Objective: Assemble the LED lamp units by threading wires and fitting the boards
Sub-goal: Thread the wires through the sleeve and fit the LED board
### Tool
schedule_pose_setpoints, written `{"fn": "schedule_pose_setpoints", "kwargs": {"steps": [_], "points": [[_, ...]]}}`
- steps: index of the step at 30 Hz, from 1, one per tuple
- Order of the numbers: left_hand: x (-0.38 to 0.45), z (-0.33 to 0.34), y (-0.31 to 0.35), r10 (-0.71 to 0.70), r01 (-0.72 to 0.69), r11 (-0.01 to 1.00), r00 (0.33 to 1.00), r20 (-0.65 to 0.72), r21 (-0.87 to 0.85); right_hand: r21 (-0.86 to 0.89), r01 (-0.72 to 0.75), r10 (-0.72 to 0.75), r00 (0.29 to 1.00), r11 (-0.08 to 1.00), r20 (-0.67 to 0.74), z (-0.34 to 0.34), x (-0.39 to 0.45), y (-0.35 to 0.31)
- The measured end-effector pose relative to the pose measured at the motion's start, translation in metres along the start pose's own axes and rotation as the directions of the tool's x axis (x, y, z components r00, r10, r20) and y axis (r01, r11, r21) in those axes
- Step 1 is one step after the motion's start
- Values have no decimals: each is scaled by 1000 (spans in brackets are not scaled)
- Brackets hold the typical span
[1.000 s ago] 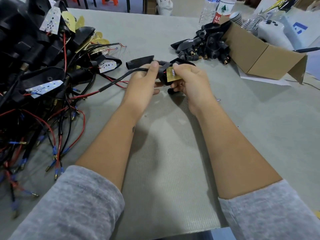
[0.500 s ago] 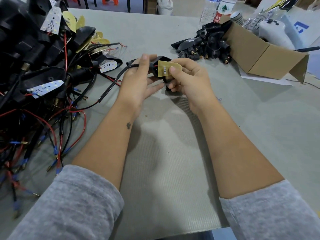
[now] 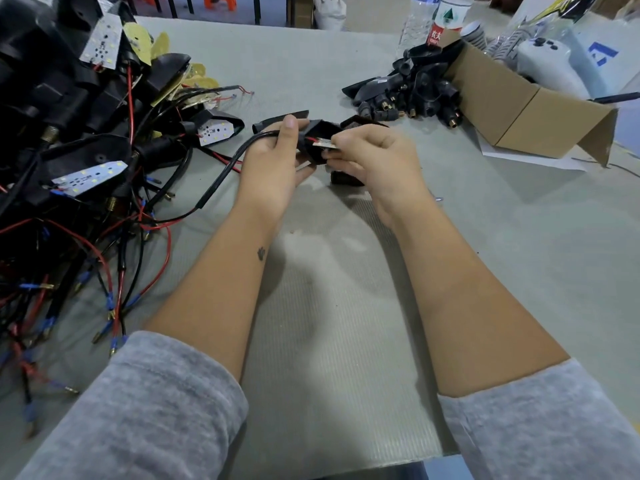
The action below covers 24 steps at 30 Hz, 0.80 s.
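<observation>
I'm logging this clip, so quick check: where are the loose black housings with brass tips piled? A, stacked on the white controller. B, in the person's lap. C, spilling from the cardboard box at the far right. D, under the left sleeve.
C: the black housings lie in a heap on the table against the open side of the cardboard box, far right.

I see matt black plastic housing (image 3: 317, 133), ribbed grey mat (image 3: 332, 341), brown cardboard box (image 3: 519, 105), fleecy grey sleeves (image 3: 138, 410).
</observation>
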State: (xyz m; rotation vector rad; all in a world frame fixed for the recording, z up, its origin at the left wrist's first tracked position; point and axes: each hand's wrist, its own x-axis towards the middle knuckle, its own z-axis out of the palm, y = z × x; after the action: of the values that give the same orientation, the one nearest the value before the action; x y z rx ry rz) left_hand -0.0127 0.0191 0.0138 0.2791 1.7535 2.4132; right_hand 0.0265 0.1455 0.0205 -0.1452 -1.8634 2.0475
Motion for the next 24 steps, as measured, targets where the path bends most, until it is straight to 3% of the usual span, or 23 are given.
{"fn": "schedule_pose_setpoints", "kwargs": {"steps": [2,7,15,21,24], "points": [[1,1,-1,-5,6,1000,1000,-8,14,-127,24,-28,999,992,-31,1,-1,2],[2,1,-2,-18,19,998,1000,-7,64,-226,43,-72,990,973,-122,-1,0,3],[3,-4,-3,-27,24,996,999,23,89,-435,119,-184,977,892,-111,1,1,3],[3,-4,-1,-35,37,998,999,-40,43,-567,184,-304,945,802,-122,3,-1,4],[5,-5,2,-74,68,996,992,-104,-59,-504,137,-196,978,853,-66,5,-3,1]]}}
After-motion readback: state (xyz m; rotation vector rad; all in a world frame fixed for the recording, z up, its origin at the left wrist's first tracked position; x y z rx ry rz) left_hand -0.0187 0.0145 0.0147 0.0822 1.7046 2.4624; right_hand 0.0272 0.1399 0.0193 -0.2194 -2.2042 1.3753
